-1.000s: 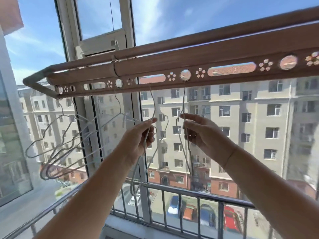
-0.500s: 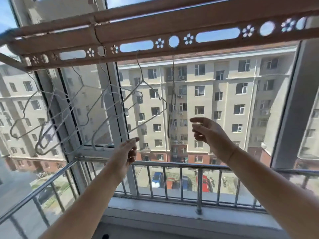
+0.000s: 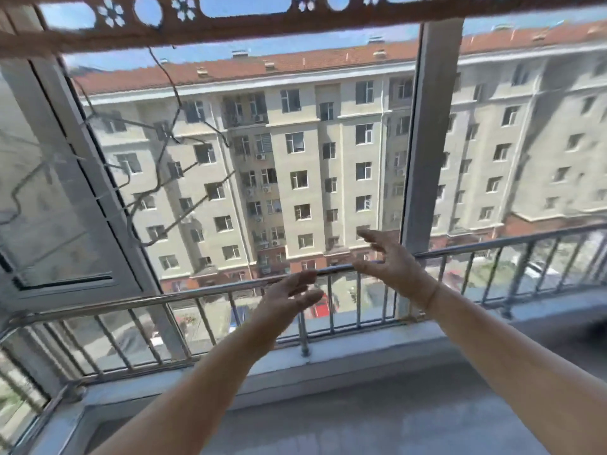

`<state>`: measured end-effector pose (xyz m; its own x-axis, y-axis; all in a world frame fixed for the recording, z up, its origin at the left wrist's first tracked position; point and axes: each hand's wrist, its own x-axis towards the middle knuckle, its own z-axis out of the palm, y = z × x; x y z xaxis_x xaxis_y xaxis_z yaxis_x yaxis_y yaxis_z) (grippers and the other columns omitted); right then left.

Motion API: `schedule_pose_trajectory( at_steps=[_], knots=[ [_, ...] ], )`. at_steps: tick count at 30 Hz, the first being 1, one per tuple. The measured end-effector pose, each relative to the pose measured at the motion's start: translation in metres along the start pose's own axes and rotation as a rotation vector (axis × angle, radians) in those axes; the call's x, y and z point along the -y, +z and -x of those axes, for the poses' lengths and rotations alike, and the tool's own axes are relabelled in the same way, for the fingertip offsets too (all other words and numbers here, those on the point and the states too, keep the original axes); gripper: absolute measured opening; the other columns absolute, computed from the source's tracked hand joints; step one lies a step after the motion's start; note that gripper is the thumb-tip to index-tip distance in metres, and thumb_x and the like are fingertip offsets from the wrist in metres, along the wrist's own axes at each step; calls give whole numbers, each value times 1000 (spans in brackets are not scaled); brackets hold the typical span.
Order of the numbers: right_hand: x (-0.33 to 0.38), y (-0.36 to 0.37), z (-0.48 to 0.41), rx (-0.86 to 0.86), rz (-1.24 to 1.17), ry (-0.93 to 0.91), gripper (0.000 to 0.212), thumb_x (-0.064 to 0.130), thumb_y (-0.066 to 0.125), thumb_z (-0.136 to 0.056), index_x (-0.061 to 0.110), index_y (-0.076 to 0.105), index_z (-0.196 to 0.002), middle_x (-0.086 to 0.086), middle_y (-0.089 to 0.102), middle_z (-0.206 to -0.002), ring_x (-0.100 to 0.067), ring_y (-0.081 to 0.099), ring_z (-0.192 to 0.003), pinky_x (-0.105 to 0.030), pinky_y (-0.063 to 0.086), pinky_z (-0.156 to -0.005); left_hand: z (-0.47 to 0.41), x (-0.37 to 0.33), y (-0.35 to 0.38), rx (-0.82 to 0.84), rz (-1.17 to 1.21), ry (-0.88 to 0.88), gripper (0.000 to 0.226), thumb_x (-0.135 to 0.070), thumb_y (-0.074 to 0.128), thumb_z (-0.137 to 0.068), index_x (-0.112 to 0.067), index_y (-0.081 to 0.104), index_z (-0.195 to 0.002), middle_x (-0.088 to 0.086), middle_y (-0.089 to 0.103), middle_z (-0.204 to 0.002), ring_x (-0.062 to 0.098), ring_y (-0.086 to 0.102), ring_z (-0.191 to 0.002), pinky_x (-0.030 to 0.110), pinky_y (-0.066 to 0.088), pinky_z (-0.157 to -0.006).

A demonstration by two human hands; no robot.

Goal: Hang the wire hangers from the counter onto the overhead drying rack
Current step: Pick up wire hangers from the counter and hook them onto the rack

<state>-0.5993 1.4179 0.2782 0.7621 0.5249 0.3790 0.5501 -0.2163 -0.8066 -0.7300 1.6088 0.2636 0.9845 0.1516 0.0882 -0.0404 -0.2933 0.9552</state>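
From my remote seat, the pale apartment building (image 3: 328, 142) with its red roof takes up most of what I see, standing well beyond the railing (image 3: 197, 290). High above the railing, the brown drying rack (image 3: 262, 24) spans the top edge, its lower bar pierced with flower and oval cut-outs. A grey window post (image 3: 430, 142) rises from behind the railing, right of its middle, and an angled window sash (image 3: 65, 192) stands above the railing's left stretch. The grey sill (image 3: 361, 353) lies directly under the railing. The wire hangers (image 3: 173, 90) are up on the rack, well above the railing's left half. They are thin, blurred outlines overlapping one another, so I cannot count them. One hook runs up to the rack's underside. The right hand (image 3: 391, 264) is raised just above the railing's top bar near the post, fingers spread apart and gripping nothing. The left hand (image 3: 285, 300) sits lower, across the top bar near its middle, also loose-fingered and empty — neither hand touches a hanger. Through the bars beside the left hand I make out a red car (image 3: 320, 305) on the street below.
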Motion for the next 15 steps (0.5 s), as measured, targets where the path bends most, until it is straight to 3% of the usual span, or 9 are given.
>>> schedule_pose_trajectory(
  at_steps=[4, 7, 10, 15],
  knots=[
    [-40, -69, 37, -69, 61, 90, 80, 41, 72, -74, 17, 35, -141, -2, 40, -141, -15, 37, -129, -26, 32, -103, -26, -14, 73, 144, -16, 42, 48, -28, 68, -83, -23, 53, -128, -9, 57, -127, 5, 50, -118, 10, 40, -81],
    [-71, -126, 69, -158, 106, 150, 78, 38, 72, -75, 16, 36, -141, -7, 42, -141, -18, 40, -129, -28, 34, -104, -45, -24, 136, 219, -8, 59, 43, -24, 70, -81, -29, 54, -121, -7, 58, -124, 9, 52, -119, 21, 42, -90],
    [-96, -186, 106, -218, 125, 225, 77, 36, 72, -76, 19, 34, -141, -4, 40, -142, -17, 38, -131, -31, 34, -105, -58, -36, 204, 290, 24, 39, 55, -28, 76, -74, -23, 56, -124, -5, 60, -125, 12, 54, -119, 27, 45, -95],
    [-132, -276, 169, -322, 115, 338, 73, 30, 73, -77, 27, 34, -139, 0, 37, -143, -16, 34, -131, -34, 34, -103, -71, -59, 316, 416, 49, 47, 51, -14, 72, -79, -18, 54, -126, -2, 60, -122, 13, 54, -118, 16, 46, -87]
  ],
)
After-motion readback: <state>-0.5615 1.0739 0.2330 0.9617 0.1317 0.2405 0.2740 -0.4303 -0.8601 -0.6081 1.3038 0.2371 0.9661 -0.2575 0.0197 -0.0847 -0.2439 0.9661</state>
